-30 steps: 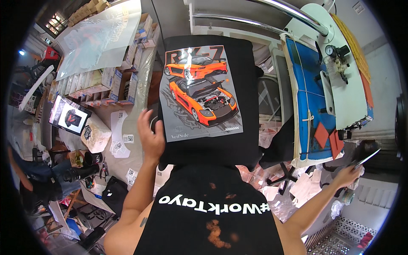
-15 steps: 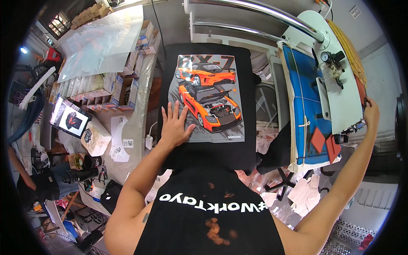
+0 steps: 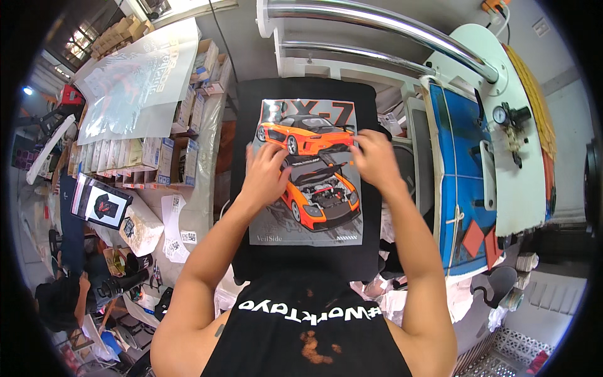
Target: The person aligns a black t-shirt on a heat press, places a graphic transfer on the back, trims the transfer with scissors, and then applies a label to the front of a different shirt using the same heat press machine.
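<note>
Alignment step, seemingly: left hand point(image 3: 264, 176), right hand point(image 3: 377, 160) at printed film point(image 3: 320, 193), grip unclear; probably needs squaring next.

Light is glowing at the left window point(image 3: 79, 41), and glare is streaking the chrome tube point(image 3: 377, 20) and car-print film point(image 3: 309, 179). The right fingers point(image 3: 369, 142) are blurring; fisheye distortion is bending the edges.

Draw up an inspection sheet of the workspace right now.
Surface: black cloth under the printed sheet.
Job's things: printed sheet showing orange cars, lying on the cloth.
Clutter: boxes, translucent film and paper strips at left.
Hands: left hand on the sheet's left side; right hand at its right edge, blurred, grip unclear.
Cables: dark cable, left of top centre.
Surroundings: blue pad right of the cloth; another person far left.
</note>
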{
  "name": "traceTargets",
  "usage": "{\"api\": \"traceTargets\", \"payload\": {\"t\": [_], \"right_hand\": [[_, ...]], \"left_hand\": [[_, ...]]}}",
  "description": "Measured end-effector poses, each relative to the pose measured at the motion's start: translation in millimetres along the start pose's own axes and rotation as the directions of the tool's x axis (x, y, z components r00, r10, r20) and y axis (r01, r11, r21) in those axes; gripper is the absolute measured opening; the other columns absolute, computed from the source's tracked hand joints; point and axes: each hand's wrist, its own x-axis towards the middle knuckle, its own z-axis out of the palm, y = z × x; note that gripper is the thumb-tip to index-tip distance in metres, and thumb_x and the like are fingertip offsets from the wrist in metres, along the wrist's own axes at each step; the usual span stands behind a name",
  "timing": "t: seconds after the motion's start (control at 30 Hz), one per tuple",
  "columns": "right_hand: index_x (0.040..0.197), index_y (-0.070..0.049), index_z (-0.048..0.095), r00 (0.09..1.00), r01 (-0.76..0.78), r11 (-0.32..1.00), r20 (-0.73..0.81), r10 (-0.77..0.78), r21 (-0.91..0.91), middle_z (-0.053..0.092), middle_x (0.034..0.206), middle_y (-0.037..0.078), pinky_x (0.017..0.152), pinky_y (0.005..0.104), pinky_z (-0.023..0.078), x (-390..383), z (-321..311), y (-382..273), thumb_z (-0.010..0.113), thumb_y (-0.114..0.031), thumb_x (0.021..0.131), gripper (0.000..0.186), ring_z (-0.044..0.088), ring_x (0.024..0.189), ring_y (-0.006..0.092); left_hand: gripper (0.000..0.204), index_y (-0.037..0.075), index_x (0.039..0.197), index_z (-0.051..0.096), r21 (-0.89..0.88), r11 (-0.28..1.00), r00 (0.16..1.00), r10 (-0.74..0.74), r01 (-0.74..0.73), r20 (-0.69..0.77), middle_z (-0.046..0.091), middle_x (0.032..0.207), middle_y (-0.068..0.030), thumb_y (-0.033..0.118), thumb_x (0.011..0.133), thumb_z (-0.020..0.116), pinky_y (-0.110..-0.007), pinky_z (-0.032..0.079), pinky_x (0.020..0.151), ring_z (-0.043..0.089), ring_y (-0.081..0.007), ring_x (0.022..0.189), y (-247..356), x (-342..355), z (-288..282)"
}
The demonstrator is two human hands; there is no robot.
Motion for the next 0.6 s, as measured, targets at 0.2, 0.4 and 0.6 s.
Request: {"api": "traceTargets", "payload": {"t": [0.2,0.4,0.6], "right_hand": [[0.119,-0.004,0.063,0.986,0.112,0.965,-0.097,-0.138,-0.239,0.057,0.127,0.013,0.102,0.0489,0.039,95,133,-4,0.053,-0.022,0.093,0.033,0.050,0.123,0.0328],[0.111,-0.006,0.064,0.987,-0.034,0.985,0.149,0.060,-0.170,0.063,0.114,0.013,0.094,0.0495,0.045,136,130,4,0.052,-0.024,0.091,0.029,0.057,0.110,0.0334],[0.105,-0.010,0.065,0.955,-0.102,0.949,0.236,0.177,-0.298,0.065,0.107,0.012,0.088,0.0494,0.047,144,105,68,0.051,-0.025,0.092,0.024,0.060,0.104,0.0339]], "left_hand": [[0.031,0.005,0.115,0.061,0.270,0.948,0.947,0.230,-0.165,-0.226,0.058,0.116,-0.0119,0.018,0.086,0.061,-0.055,0.037,0.103,0.053,-0.0321,0.115,-40,136,71],[0.023,0.008,0.103,0.070,0.165,0.983,0.987,0.106,-0.085,-0.119,0.063,0.104,-0.0084,0.013,0.084,0.059,-0.046,0.046,0.087,0.058,-0.0312,0.102,-62,191,81],[0.011,0.007,0.088,0.068,0.002,0.992,0.990,0.126,-0.126,-0.065,0.066,0.093,-0.0096,0.013,0.086,0.059,-0.044,0.050,0.081,0.062,-0.0320,0.096,-133,193,54]]}}
